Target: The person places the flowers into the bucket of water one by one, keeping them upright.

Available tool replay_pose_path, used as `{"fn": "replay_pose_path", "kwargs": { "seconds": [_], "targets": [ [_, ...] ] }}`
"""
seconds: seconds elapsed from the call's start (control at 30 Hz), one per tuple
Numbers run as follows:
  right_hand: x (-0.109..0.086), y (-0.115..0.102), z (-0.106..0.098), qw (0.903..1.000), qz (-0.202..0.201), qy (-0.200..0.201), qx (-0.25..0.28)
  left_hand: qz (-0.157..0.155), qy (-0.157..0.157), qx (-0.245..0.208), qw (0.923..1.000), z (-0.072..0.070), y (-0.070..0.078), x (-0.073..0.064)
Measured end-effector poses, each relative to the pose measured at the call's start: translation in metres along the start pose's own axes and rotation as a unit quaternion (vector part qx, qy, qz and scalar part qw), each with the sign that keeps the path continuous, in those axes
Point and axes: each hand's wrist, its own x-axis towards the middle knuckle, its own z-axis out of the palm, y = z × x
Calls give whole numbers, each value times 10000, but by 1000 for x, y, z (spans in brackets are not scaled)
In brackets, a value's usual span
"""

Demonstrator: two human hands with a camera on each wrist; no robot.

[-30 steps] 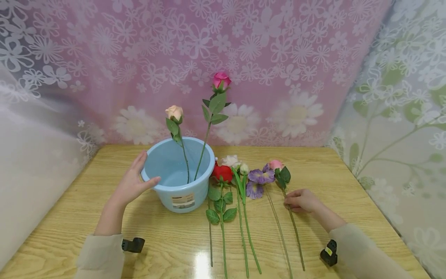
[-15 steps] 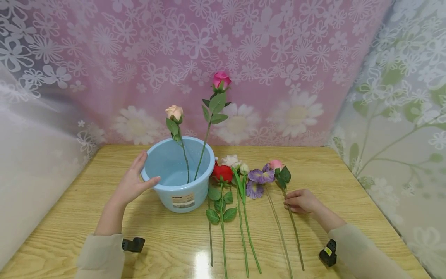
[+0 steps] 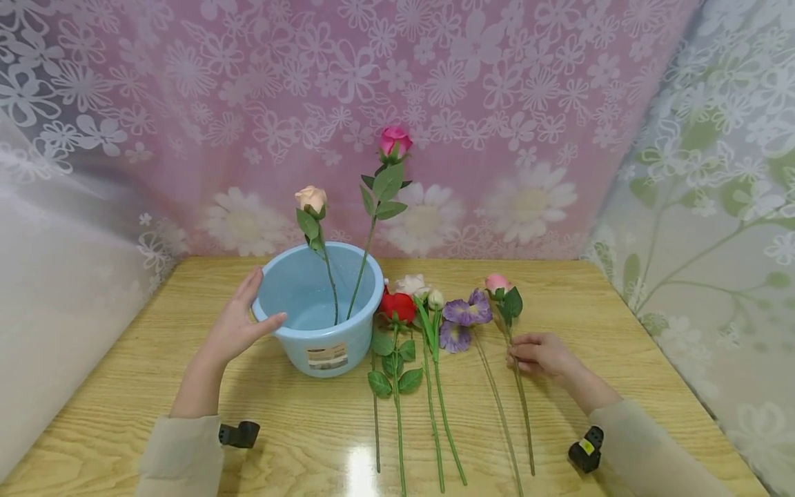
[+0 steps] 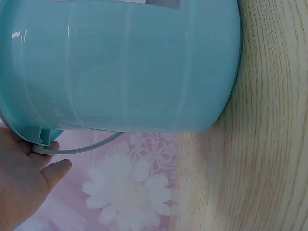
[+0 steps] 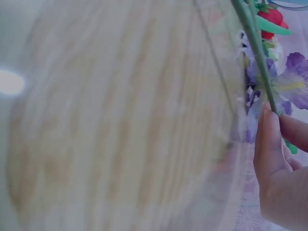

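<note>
My left hand [image 3: 239,321] holds the left rim of a light blue bucket [image 3: 292,348], thumb over the rim. In the left wrist view, the fingers are by the lug of the bucket's handle [image 4: 91,146]. A peach rose [image 3: 310,199] and a hot-pink rose [image 3: 395,141] stand in the bucket, leaning apart. My right hand [image 3: 543,359] pinches the stem of a light pink rose [image 3: 498,284] between thumb and fingers, below its leaves. In the right wrist view, the pinched green stem [image 5: 260,62] crosses in front of a purple iris [image 5: 291,84].
Right of the bucket lie a red rose [image 3: 397,307], a white flower [image 3: 410,284], a small white bud [image 3: 435,299] and the purple iris, stems toward the front of the wooden table [image 3: 298,442]. A pink floral curtain [image 3: 497,138] hangs behind.
The light pink rose's head has moved right and slightly up, away from the iris, and its stem end has swung left. My left hand and the bucket hold their place.
</note>
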Motion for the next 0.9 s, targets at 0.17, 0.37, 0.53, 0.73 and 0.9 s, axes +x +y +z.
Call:
{"fn": "replay_pose_path", "kwargs": {
  "seconds": [0.17, 0.37, 0.53, 0.73, 0.9],
  "targets": [
    [-3, -9, 0, 9998, -129, -30, 117, 28, 14, 13, 10000, -1, 1, 1],
    [-11, -21, -5, 9985, -431, -189, 270, 22, 21, -5, 10000, -1, 1, 0],
    [-19, -36, -7, 9940, -676, -221, 837, -2, 3, -43, 10000, 0, 0, -1],
    [-27, -52, -7, 9905, -852, -185, 1066, 4, 9, -81, 10000, 0, -1, -3],
    [-29, -61, -3, 9860, -970, -238, 1332, 8, 9, -48, 10000, 1, 1, -1]
  ]
}}
